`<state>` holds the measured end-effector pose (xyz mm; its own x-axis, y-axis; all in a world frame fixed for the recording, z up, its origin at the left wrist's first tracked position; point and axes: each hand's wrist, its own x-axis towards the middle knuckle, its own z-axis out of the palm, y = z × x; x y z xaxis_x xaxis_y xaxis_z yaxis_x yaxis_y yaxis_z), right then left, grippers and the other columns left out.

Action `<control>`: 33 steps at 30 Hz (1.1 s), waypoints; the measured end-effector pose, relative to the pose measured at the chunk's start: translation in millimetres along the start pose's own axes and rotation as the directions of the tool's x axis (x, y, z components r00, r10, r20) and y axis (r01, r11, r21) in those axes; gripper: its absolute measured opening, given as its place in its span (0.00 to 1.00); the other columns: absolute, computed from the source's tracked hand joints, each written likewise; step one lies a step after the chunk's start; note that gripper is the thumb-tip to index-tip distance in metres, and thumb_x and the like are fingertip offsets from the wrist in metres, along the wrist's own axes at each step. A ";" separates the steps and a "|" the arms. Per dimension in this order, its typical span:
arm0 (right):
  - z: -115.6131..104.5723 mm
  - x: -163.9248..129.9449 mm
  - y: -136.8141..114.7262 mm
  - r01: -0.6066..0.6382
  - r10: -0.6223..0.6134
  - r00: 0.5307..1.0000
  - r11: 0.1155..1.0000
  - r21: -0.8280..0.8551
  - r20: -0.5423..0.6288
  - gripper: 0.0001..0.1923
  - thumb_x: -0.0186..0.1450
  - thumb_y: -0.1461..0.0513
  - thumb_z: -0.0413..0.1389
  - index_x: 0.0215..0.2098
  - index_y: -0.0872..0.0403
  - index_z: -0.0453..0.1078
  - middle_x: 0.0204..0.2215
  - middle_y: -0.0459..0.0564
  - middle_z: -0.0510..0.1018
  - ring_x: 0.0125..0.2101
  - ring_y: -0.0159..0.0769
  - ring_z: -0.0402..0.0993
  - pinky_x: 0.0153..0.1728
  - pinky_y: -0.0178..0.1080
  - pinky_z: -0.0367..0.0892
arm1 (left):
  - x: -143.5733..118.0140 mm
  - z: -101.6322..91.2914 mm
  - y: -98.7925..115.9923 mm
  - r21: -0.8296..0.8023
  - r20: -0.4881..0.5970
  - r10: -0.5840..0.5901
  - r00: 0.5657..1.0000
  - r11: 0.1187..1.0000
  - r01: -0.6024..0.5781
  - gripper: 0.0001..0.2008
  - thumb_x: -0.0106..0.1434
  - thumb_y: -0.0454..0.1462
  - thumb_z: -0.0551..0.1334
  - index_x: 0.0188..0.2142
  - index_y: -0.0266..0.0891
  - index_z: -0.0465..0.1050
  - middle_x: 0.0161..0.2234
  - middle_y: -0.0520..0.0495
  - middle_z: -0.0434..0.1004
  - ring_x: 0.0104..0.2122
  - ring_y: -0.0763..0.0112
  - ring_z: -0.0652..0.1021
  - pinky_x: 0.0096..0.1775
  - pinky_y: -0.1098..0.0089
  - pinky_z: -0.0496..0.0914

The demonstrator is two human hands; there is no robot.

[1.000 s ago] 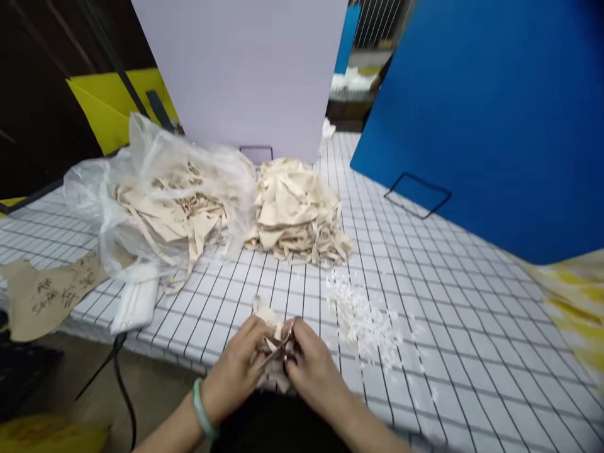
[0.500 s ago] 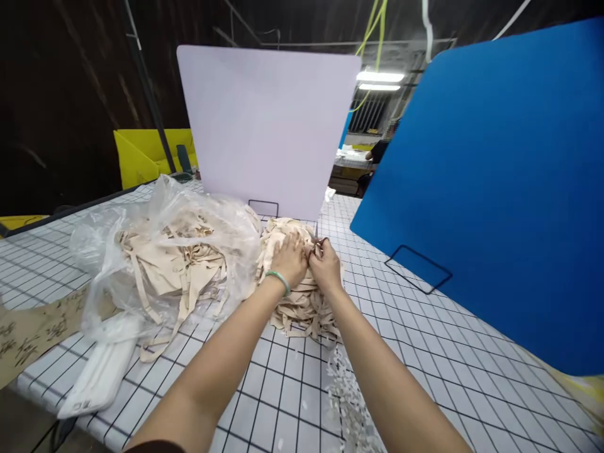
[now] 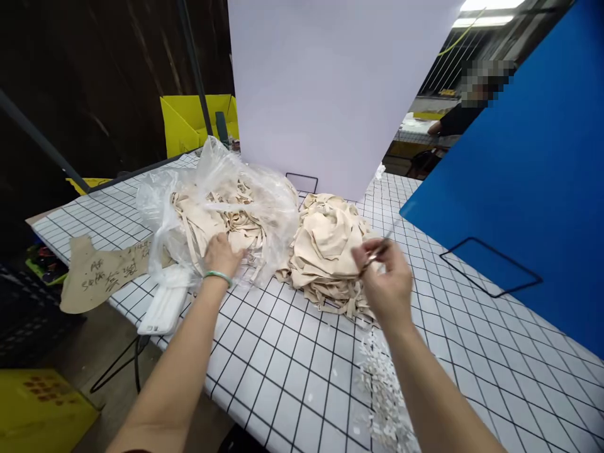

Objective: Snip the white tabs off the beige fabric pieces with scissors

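Note:
My left hand (image 3: 223,258) rests on beige fabric pieces (image 3: 202,226) with thin straps, lying in an open clear plastic bag (image 3: 278,207). Its thumb stands apart from the bent fingers, which show no piece lifted between them; a green bangle (image 3: 218,275) circles the wrist. In my right hand (image 3: 389,286) is a pair of scissors (image 3: 377,253), blades pointing up and to the right, slightly blurred. That hand is raised by the right side of a round heap of beige fabric pieces (image 3: 325,239) on the grid-patterned table (image 3: 283,365).
Small white scraps (image 3: 384,384) are scattered before my right forearm. A white power strip (image 3: 163,308) and a handwritten brown paper pattern (image 3: 106,270) lie left. A pale panel (image 3: 325,94) and a blue panel (image 3: 533,189) stand behind and right. A person's arm (image 3: 453,119) shows in the background.
My left hand has left the fabric heap and moved left to the pieces in the bag. My right hand, still holding the scissors, has lifted away from the heap. The view has turned left and down.

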<state>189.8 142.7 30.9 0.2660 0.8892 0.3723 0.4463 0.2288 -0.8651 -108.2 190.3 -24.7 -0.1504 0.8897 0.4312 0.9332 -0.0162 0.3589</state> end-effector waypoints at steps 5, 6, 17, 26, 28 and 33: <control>49.4 -71.3 -6.2 -0.298 0.177 0.881 0.928 0.225 0.438 0.20 0.59 0.45 0.62 0.33 0.50 0.65 0.27 0.45 0.72 0.27 0.36 0.70 0.27 0.38 0.68 | -49.9 -14.0 -2.3 0.009 0.098 0.156 0.983 0.987 -0.158 0.09 0.66 0.30 0.54 0.30 0.39 0.66 0.31 0.42 0.69 0.35 0.56 0.73 0.37 0.60 0.67; 57.8 -83.9 -2.6 -0.373 0.215 0.848 0.891 0.258 0.485 0.22 0.58 0.43 0.62 0.34 0.50 0.64 0.27 0.44 0.72 0.26 0.35 0.70 0.26 0.38 0.68 | -71.6 -15.0 10.0 -0.017 0.133 0.226 0.965 0.974 -0.225 0.10 0.67 0.30 0.52 0.30 0.39 0.66 0.31 0.42 0.70 0.35 0.57 0.73 0.37 0.61 0.67; 38.6 -163.5 32.8 -0.462 0.387 0.800 0.885 0.058 0.458 0.17 0.53 0.58 0.64 0.36 0.49 0.62 0.32 0.43 0.73 0.27 0.33 0.67 0.31 0.37 0.66 | -200.6 -51.9 42.6 -0.495 0.269 0.480 0.835 0.813 -0.307 0.05 0.67 0.31 0.55 0.35 0.40 0.66 0.34 0.47 0.71 0.37 0.63 0.72 0.40 0.65 0.69; 31.9 -156.9 42.5 -0.295 0.267 0.874 0.956 0.006 0.405 0.09 0.57 0.58 0.55 0.35 0.49 0.62 0.30 0.45 0.74 0.28 0.35 0.71 0.31 0.38 0.68 | -179.3 -57.3 24.6 -0.400 0.287 0.436 0.853 0.864 -0.307 0.04 0.61 0.30 0.56 0.33 0.40 0.66 0.33 0.46 0.70 0.37 0.61 0.71 0.41 0.62 0.68; 20.9 -151.6 51.8 -0.317 0.296 0.885 0.948 0.001 0.359 0.09 0.58 0.57 0.54 0.36 0.50 0.60 0.31 0.46 0.73 0.29 0.36 0.72 0.33 0.39 0.70 | -188.9 -55.0 26.9 -0.412 0.349 0.480 0.805 0.850 -0.328 0.04 0.61 0.32 0.58 0.37 0.39 0.67 0.36 0.45 0.72 0.39 0.60 0.72 0.43 0.60 0.69; -4.2 -157.0 47.3 -0.205 0.235 0.945 0.968 -0.147 0.226 0.11 0.58 0.59 0.58 0.38 0.50 0.63 0.38 0.51 0.74 0.38 0.43 0.70 0.41 0.46 0.69 | -199.9 -47.0 30.1 -0.352 0.347 0.523 0.779 0.842 -0.408 0.07 0.60 0.31 0.59 0.39 0.39 0.69 0.42 0.42 0.73 0.45 0.55 0.72 0.49 0.54 0.68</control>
<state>172.7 12.3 -67.1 0.1632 0.9839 0.0731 0.5025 -0.0192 -0.8644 -65.4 -9.5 -61.1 0.4836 0.8427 0.2364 0.7326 -0.5375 0.4176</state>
